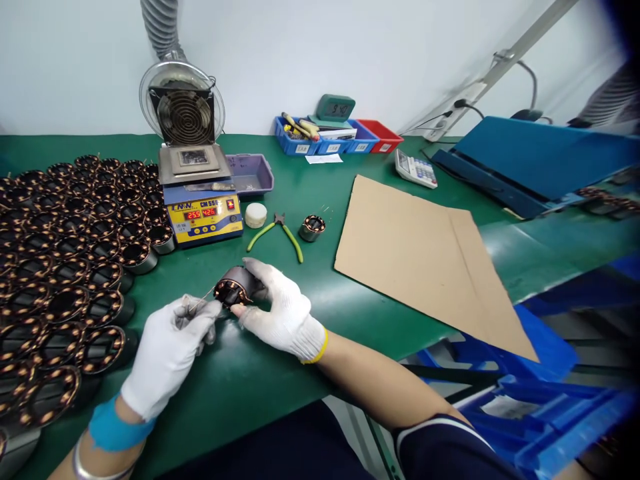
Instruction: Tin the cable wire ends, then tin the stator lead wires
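The right hand (283, 310), in a white knit glove, grips a dark cylindrical motor stator with copper windings (234, 289) just above the green worktop (280, 200), its fingers curled around the shell. The left hand (167, 350), gloved alike, pinches a thin wire lead (203, 300) running from the stator's open end between pressed-together fingers. Rows of similar copper-wound stators (65, 267) crowd the left of the worktop, and green-handled cutters (277, 233) lie beyond beside a yellow-and-blue solder pot (205, 217).

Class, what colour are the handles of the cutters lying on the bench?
Yellow-green handles on the cutters, clearest in the head view.
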Demonstrator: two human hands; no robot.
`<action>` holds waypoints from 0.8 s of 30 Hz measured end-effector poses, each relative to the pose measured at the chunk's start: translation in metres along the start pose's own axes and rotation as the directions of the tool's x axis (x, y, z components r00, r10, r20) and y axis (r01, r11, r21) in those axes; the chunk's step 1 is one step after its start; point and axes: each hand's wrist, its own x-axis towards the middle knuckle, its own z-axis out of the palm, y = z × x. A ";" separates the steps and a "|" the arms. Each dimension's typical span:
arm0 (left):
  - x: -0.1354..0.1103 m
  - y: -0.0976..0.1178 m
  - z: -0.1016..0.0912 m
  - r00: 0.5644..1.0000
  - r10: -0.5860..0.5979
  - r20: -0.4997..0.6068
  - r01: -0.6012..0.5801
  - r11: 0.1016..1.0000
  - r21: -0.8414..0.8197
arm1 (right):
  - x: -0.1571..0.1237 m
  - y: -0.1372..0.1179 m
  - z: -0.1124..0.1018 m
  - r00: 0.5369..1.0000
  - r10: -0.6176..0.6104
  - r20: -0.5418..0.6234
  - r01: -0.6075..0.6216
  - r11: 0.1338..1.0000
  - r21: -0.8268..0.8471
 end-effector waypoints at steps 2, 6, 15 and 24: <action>-0.001 -0.001 0.000 0.999 0.031 -0.040 -0.032 0.999 -0.012 | 0.001 -0.002 -0.001 1.000 -0.014 0.009 0.014 1.000 0.002; 0.000 -0.007 -0.003 0.971 0.154 -0.180 -0.155 0.988 0.010 | 0.037 -0.012 -0.016 0.983 -0.172 -0.057 0.164 0.979 -0.121; 0.009 -0.029 -0.003 0.823 0.566 0.044 -0.496 0.679 0.541 | 0.230 -0.076 -0.039 0.933 -0.356 -0.054 0.202 0.641 -0.740; 0.008 -0.030 -0.003 0.737 0.665 0.123 -0.554 0.491 0.672 | 0.273 -0.085 -0.006 0.969 -0.234 0.076 0.195 0.541 -0.818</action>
